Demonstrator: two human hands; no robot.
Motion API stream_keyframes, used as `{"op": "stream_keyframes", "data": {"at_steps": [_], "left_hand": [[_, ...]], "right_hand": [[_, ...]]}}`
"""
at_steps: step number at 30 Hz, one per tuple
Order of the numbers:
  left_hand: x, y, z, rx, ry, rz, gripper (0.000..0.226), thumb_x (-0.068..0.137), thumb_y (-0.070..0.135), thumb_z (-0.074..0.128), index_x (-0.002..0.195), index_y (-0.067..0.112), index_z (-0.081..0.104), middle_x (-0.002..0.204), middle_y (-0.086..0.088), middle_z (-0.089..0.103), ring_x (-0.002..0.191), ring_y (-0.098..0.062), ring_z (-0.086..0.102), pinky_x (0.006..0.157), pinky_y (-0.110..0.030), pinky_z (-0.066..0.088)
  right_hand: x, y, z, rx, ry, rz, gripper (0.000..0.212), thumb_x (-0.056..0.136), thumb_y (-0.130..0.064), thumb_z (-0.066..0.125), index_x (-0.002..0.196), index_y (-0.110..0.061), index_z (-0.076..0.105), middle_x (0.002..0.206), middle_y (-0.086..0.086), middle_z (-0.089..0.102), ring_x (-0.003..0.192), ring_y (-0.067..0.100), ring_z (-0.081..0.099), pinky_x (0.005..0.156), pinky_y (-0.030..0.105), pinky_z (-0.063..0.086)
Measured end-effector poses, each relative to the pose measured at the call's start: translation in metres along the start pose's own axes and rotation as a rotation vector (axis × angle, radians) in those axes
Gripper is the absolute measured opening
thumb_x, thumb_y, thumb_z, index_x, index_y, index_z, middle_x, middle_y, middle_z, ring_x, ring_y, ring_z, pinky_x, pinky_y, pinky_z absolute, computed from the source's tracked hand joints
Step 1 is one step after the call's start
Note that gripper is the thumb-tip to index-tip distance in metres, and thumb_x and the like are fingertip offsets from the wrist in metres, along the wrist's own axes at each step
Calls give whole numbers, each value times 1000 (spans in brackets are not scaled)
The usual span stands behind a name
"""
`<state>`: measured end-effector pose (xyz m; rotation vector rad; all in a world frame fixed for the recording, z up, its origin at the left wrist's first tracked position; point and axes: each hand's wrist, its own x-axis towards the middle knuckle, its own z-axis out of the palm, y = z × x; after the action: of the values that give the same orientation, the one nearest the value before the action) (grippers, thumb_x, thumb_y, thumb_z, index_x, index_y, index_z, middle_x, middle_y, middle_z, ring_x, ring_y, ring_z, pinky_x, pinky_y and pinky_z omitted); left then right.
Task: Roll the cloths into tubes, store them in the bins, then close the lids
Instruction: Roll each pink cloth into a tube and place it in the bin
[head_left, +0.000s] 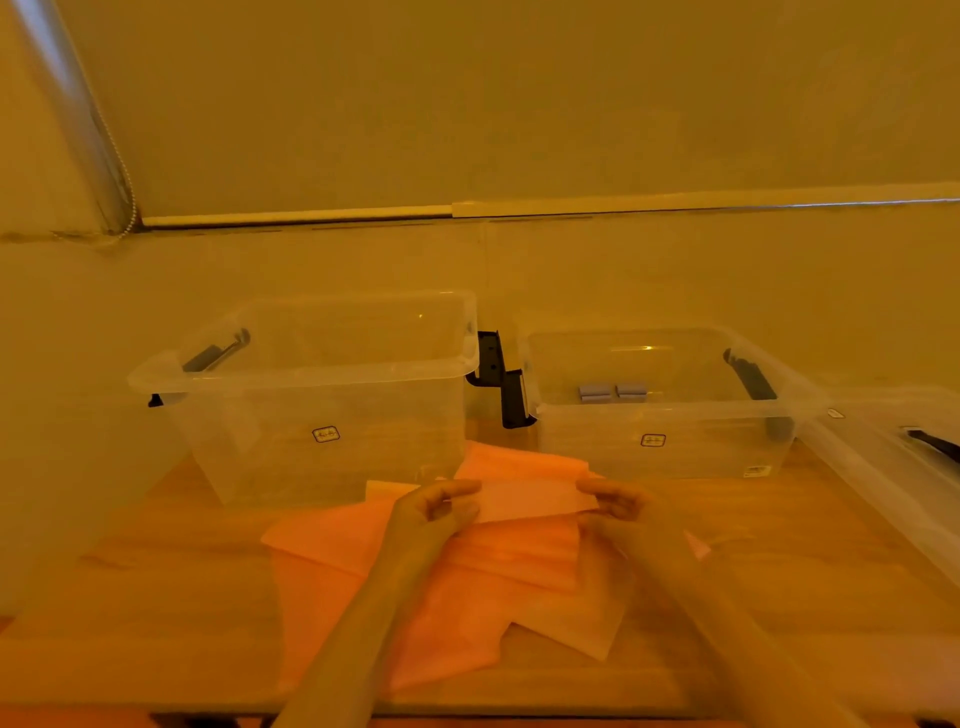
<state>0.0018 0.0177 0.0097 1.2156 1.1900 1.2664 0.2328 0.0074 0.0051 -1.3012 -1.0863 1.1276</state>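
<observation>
Several pink cloths (457, 587) lie spread and overlapping on the wooden table in front of two clear plastic bins. My left hand (439, 512) and my right hand (621, 506) each pinch one end of a pale pink cloth (530, 499), lifted slightly above the pile. The left bin (322, 395) looks empty and has no lid on. Inside the right bin (670, 410), also uncovered, rest two small grey rolled cloths (613, 391).
A clear lid (893, 467) with a black latch lies at the table's right edge. Black latches (501, 374) hang between the bins. A wall stands close behind the bins. Bare wooden table (156, 571) lies to the left of the cloths.
</observation>
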Motion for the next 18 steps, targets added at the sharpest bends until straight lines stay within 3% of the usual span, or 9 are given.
{"op": "stream_keyframes", "data": {"at_steps": [4,8,11,18], "left_hand": [[1,-17,-1,-63,-3,24,34,78,-5,69,93,25,74,112,-5,68,99,-16,65,70,-19,52],[-1,-25,-2,-75,-27,29,44,79,-18,61,97,21,70,111,-4,68,92,-7,66,69,-19,52],[-2,-28,-5,-58,-59,44,52,79,-22,55,100,23,70,115,-1,67,97,-8,66,69,-19,52],[-2,-26,-7,-92,-118,22,60,75,-28,51,104,22,69,120,1,64,102,-7,65,71,-20,54]], "right_hand": [[0,15,-3,-2,28,-73,34,74,6,74,94,-21,73,106,3,70,95,16,67,76,27,55],[-1,16,-2,31,40,-95,28,76,3,73,95,-17,73,98,-4,69,82,1,66,66,15,53],[-2,18,-4,-7,41,-118,19,78,-8,75,94,-18,75,97,-10,67,88,1,62,63,10,50],[-2,24,-7,-11,56,-147,10,80,-13,74,88,-18,77,88,-12,73,86,1,66,70,15,51]]}}
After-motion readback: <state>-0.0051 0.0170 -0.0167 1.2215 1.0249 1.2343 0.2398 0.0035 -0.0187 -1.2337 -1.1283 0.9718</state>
